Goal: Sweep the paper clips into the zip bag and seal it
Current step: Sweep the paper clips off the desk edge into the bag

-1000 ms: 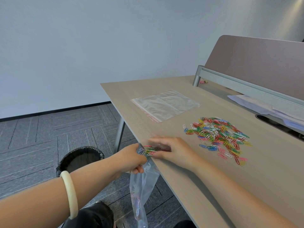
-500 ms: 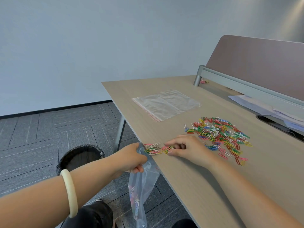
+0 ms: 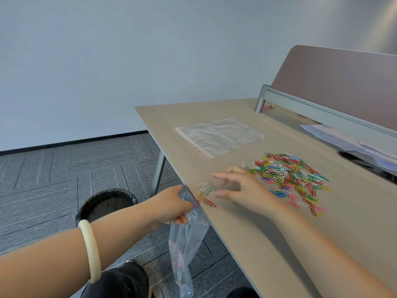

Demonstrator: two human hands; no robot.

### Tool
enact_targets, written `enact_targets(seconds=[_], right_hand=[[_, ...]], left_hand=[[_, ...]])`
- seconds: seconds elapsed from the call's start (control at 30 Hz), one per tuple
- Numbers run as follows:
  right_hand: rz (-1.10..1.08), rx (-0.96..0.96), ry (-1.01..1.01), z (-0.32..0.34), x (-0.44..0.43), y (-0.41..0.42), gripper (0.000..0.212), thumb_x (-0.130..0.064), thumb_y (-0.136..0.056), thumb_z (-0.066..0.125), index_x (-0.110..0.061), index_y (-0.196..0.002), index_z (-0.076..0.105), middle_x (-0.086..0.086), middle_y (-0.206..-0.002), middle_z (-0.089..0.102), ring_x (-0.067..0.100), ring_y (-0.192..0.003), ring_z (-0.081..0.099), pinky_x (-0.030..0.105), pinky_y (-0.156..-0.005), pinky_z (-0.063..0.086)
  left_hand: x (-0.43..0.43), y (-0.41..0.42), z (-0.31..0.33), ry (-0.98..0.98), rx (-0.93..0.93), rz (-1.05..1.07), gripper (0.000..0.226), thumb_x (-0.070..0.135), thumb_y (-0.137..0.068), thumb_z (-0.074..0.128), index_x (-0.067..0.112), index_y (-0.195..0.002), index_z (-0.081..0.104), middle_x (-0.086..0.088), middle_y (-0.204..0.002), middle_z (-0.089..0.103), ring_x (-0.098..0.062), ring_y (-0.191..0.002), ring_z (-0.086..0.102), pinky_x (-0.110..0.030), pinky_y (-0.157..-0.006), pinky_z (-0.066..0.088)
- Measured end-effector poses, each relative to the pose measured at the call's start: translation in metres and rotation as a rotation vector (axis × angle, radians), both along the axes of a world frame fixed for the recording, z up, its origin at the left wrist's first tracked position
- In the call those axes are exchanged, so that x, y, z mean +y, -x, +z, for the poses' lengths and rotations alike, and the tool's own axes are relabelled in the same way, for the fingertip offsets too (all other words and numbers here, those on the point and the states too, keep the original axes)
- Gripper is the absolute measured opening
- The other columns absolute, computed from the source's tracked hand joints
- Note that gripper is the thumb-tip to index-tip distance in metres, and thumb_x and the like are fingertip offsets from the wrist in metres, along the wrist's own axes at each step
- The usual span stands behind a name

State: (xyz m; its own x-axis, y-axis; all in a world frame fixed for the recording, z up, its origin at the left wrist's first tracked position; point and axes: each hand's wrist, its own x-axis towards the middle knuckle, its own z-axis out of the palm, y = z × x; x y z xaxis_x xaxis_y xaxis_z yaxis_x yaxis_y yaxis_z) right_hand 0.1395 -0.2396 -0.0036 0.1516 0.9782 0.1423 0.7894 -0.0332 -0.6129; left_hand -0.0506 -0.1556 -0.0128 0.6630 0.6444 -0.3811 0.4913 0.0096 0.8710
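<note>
My left hand [image 3: 174, 204] grips the mouth of a clear zip bag [image 3: 185, 244] against the table's left edge; the bag hangs down below the edge with a few clips inside. Several loose clips [image 3: 205, 194] lie right at that edge beside the bag's mouth. My right hand [image 3: 240, 187] hovers just above the tabletop between them and the main pile of coloured paper clips [image 3: 290, 177], fingers spread, holding nothing.
A second, flat zip bag [image 3: 219, 135] lies further back on the wooden table [image 3: 268, 233]. Papers [image 3: 343, 139] rest under the grey divider rail [image 3: 322, 112] at the right. A black-lined bin [image 3: 107, 204] stands on the carpet below the edge.
My right hand has drawn back to the right from the bag's mouth toward the pile and opened up. A few clips stay at the edge. The left hand and bag have held still.
</note>
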Motion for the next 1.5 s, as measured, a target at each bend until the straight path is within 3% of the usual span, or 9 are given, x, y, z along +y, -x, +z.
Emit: enact_targets(seconds=[0.1, 0.23, 0.4, 0.57, 0.73, 0.9, 1.2, 1.33, 1.5], right_hand=[[-0.029, -0.239, 0.099, -0.009, -0.003, -0.004, 0.054, -0.054, -0.077, 0.061, -0.041, -0.128, 0.048, -0.009, -0.099, 0.042, 0.011, -0.102, 0.034, 0.028, -0.091, 0.025], [0.017, -0.376, 0.028, -0.020, 0.007, 0.010, 0.042, -0.057, -0.085, 0.048, -0.046, -0.126, 0.050, -0.009, -0.126, 0.039, 0.014, -0.118, 0.025, 0.030, -0.099, 0.018], [0.066, -0.364, -0.145, -0.028, 0.020, 0.027, 0.046, -0.061, -0.077, 0.036, -0.043, -0.109, 0.064, -0.011, -0.125, 0.051, 0.011, -0.115, 0.028, 0.029, -0.090, 0.018], [-0.026, -0.243, -0.263, -0.022, 0.018, 0.023, 0.023, -0.047, -0.081, 0.056, -0.037, -0.095, 0.072, -0.014, -0.113, 0.057, 0.008, -0.105, 0.037, 0.034, -0.092, 0.026], [-0.034, -0.361, -0.038, -0.021, -0.003, 0.005, 0.030, -0.049, -0.088, 0.049, -0.043, -0.115, 0.061, -0.018, -0.132, 0.046, 0.012, -0.122, 0.028, 0.023, -0.089, 0.011], [0.062, -0.375, -0.063, -0.028, 0.000, 0.026, 0.053, -0.063, -0.079, 0.026, -0.045, -0.119, 0.056, -0.015, -0.136, 0.046, 0.015, -0.124, 0.028, 0.031, -0.097, 0.018], [0.000, -0.229, -0.139, -0.029, 0.001, 0.016, 0.046, -0.065, -0.072, 0.044, -0.042, -0.104, 0.067, -0.029, -0.115, 0.048, 0.001, -0.111, 0.031, 0.029, -0.097, 0.021], [-0.012, -0.259, -0.153, -0.032, 0.012, 0.031, 0.049, -0.066, -0.070, 0.043, -0.041, -0.107, 0.065, -0.022, -0.116, 0.054, 0.005, -0.111, 0.036, 0.031, -0.094, 0.025], [-0.048, -0.223, -0.186, -0.025, 0.011, 0.033, 0.038, -0.049, -0.081, 0.058, -0.034, -0.116, 0.061, -0.013, -0.118, 0.055, 0.009, -0.115, 0.041, 0.034, -0.100, 0.029]], left_hand=[[-0.001, 0.001, 0.000, 0.000, 0.019, 0.007, 0.066, 0.005, -0.085, 0.047, 0.019, -0.146, 0.025, -0.003, -0.051, 0.059, -0.007, -0.036, 0.044, -0.017, -0.045, 0.039], [-0.002, 0.000, 0.002, 0.000, 0.013, 0.004, 0.063, 0.003, -0.085, 0.044, 0.021, -0.143, 0.029, -0.004, -0.053, 0.058, -0.004, -0.033, 0.045, -0.016, -0.044, 0.039], [-0.002, 0.000, 0.004, -0.004, 0.012, 0.016, 0.062, 0.003, -0.086, 0.045, 0.018, -0.144, 0.028, -0.005, -0.057, 0.056, -0.002, -0.028, 0.045, -0.013, -0.039, 0.037], [-0.002, 0.000, 0.004, -0.008, 0.000, -0.002, 0.061, 0.001, -0.085, 0.044, 0.020, -0.142, 0.033, -0.005, -0.056, 0.056, -0.002, -0.029, 0.045, -0.013, -0.039, 0.038], [0.001, 0.001, 0.002, -0.005, 0.015, 0.003, 0.067, 0.003, -0.084, 0.045, 0.021, -0.146, 0.027, -0.004, -0.053, 0.059, -0.004, -0.034, 0.046, -0.014, -0.041, 0.040], [-0.004, 0.002, 0.006, -0.002, 0.005, 0.011, 0.059, 0.003, -0.086, 0.044, 0.020, -0.141, 0.033, -0.004, -0.057, 0.057, -0.002, -0.030, 0.046, -0.014, -0.043, 0.040], [-0.004, 0.004, 0.004, 0.005, 0.016, 0.011, 0.066, 0.004, -0.085, 0.045, 0.023, -0.145, 0.026, -0.004, -0.054, 0.059, -0.009, -0.042, 0.045, -0.018, -0.049, 0.041], [-0.005, 0.004, 0.003, 0.000, -0.004, 0.010, 0.061, 0.003, -0.086, 0.045, 0.024, -0.142, 0.032, -0.002, -0.054, 0.058, -0.005, -0.038, 0.046, -0.017, -0.048, 0.040], [-0.006, 0.005, 0.002, 0.002, -0.007, 0.002, 0.064, 0.003, -0.085, 0.045, 0.025, -0.143, 0.031, -0.004, -0.055, 0.058, -0.005, -0.036, 0.046, -0.016, -0.046, 0.041]])
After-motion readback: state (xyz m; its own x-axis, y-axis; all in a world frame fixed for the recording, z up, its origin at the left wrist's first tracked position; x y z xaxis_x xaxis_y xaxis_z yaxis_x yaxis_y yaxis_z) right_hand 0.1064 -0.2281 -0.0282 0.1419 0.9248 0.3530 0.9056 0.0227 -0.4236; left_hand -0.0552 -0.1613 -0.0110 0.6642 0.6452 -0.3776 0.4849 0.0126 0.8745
